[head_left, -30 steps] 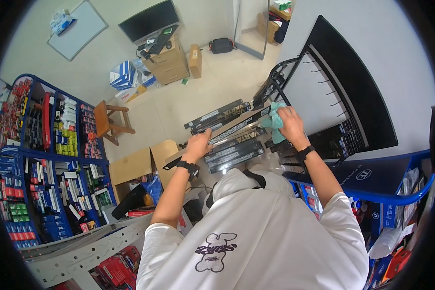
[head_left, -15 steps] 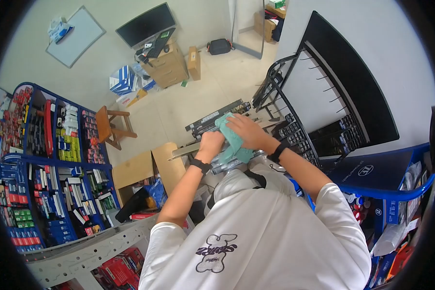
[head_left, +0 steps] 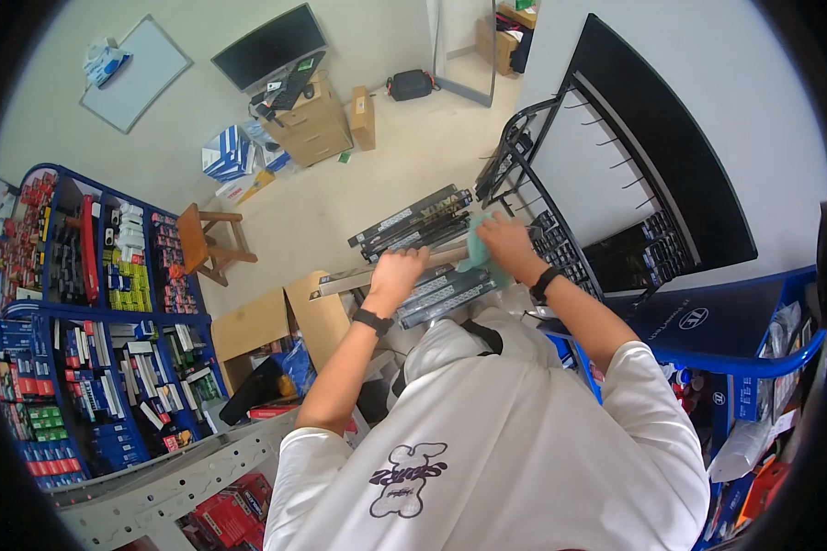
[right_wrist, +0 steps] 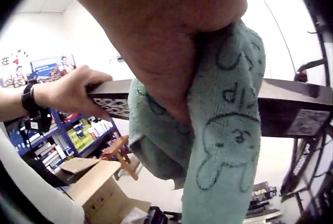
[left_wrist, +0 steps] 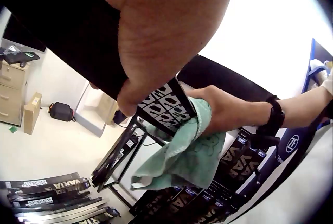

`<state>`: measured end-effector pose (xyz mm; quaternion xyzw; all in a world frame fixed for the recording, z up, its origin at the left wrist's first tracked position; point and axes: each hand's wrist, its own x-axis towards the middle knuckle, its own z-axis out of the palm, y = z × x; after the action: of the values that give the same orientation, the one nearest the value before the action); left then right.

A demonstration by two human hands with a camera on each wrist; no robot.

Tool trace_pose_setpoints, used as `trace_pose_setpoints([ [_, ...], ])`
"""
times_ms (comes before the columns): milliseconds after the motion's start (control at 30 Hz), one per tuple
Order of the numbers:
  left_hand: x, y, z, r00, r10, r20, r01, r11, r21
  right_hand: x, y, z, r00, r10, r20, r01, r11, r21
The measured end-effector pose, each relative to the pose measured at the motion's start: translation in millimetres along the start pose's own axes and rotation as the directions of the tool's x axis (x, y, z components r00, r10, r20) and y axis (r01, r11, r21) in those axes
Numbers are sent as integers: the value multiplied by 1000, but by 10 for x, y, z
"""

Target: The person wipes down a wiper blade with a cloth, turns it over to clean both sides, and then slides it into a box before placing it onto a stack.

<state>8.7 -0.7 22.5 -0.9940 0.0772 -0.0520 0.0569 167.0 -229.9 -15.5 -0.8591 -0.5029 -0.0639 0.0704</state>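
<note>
Head view: you held a long, narrow, dark cardboard-looking box with a smooth grey-brown face ahead of your body, its long axis running from about half past eight to half past two. Your left hand gripped it partway along, a bare length reaching on toward half past eight. Your right hand was at about two o'clock from the left, clamped on a soft, pale-green terry cloth that lay against the box. A stack of slim black lettered boxes lay at twelve o'clock from your left hand.

Left wrist view: the near hand came in from twelve o'clock, thumb pressed to the box, its other fingers mostly hidden. The box's black side bore a white panel of small repeated dark drawings. Your right hand stood at three o'clock, and the cloth wrapped the patterned part and hung toward six.

Right wrist view: the box lay almost level, nine o'clock to three, with your left fingers curled round it at nine. The cloth draped around its middle, pinched in your right hand, though folds hid those fingertips. The box looked straight, with a pale printed label toward three.
</note>
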Motion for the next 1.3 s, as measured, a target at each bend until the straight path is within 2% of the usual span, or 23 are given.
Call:
trace_pose_setpoints([
  [33,-6,-9,6,1000,0,1,0,1000,-1,-36,67,-48,1000,0,1,0,1000,1],
  [100,-25,-23,14,998,30,-60,-29,999,13,-125,187,-136,979,108,171,-92,991,-97],
  [200,-91,-117,-54,1000,3,14,-3,1000,-8,-283,465,-41,982,152,116,-137,983,-124],
  [233,-82,-125,-81,1000,3,14,-2,1000,-8,-311,486,-73,977,145,154,-125,984,-131],
  [333,-90,-136,-109,1000,16,14,-16,1000,-18,-309,463,-83,984,103,144,-75,980,-183],
  [467,-48,-80,-57,1000,25,15,-26,999,31,-258,380,-123,981,21,195,-1,995,-101],
  [533,19,-56,-19,999,43,-3,-43,998,34,-198,284,17,992,-113,55,116,991,-66],
  [600,60,-12,26,994,86,-62,-81,994,74,-119,98,48,990,-118,82,121,992,-31],
  [667,89,35,29,996,73,-52,-69,996,61,-7,-101,84,984,-172,-39,171,985,-16],
  [733,89,70,38,997,64,-39,-62,996,56,112,-335,0,984,-173,-32,174,985,14],
  [800,77,98,83,994,62,-90,-53,994,96,183,-489,-46,958,-229,-173,235,972,19],
  [867,43,88,149,994,49,-101,-43,997,62,187,-528,-96,972,-202,-119,208,977,41],
  [933,8,87,144,985,39,-171,-30,998,58,190,-533,-134,962,-225,-153,224,974,-20],
  [1067,-48,75,78,971,64,-231,-33,990,134,109,-422,-45,954,-208,-217,220,975,30],
  [1133,-91,58,105,937,95,-336,-49,989,141,15,-299,79,971,-149,-187,145,989,-36],
  [1200,-154,24,103,948,58,-313,-30,995,96,-80,-133,119,980,-130,-153,126,991,-34],
  [1267,-214,3,94,957,35,-289,-22,999,48,-187,16,166,999,-35,-31,32,995,-98],
  [1300,-229,-4,88,964,29,-264,-18,999,45,-223,88,198,990,-69,-125,53,990,-134],
])
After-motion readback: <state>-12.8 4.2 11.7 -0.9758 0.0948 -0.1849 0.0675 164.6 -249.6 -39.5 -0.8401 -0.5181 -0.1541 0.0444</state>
